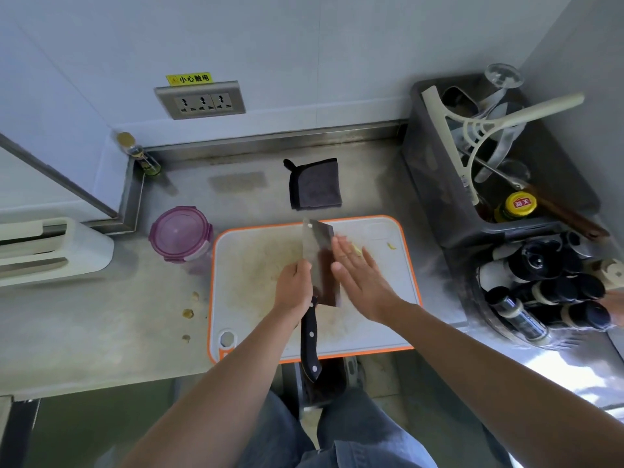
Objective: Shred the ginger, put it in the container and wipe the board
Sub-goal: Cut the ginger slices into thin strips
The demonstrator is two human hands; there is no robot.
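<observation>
Nearest me, my left hand point(293, 289) grips the cleaver point(316, 246); my flat, empty right hand point(358, 280) lies beside it, ginger shreds point(357, 250) just beyond its fingertips.

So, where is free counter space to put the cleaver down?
Bare steel between the grey cloth and the corner bottle, behind the purple container. Left of the board lie small scraps. The right is crowded: bin, bottle rack.
</observation>
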